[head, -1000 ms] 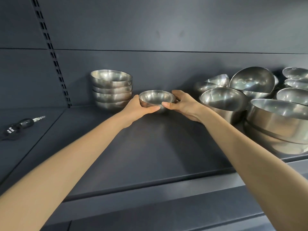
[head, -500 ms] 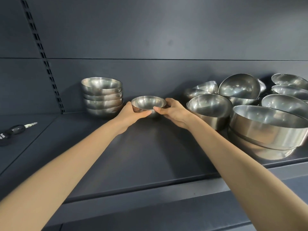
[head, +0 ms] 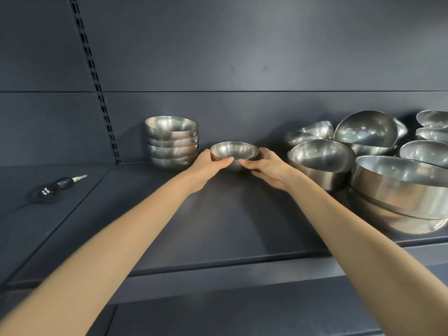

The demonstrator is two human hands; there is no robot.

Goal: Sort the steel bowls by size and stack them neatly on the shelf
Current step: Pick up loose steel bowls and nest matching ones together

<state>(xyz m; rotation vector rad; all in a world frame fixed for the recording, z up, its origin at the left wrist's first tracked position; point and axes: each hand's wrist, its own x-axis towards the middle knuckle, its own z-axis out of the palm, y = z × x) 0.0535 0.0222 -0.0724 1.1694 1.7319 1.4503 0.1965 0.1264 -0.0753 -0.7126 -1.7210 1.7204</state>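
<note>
One dark shelf carries everything. At its right sits one jumble of roughly ten bowls; the exact count is unclear. At back left stands one stack of four. Just right of it, the left hand and right hand clasp one small bowl. One key lies far left.

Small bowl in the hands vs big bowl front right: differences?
Small bowl is far narrower than the big bowl. Small bowl is gripped by left hand and right hand; big bowl is untouched. Small bowl is single; big bowl sits in another bowl. Both are shiny steel.
</note>
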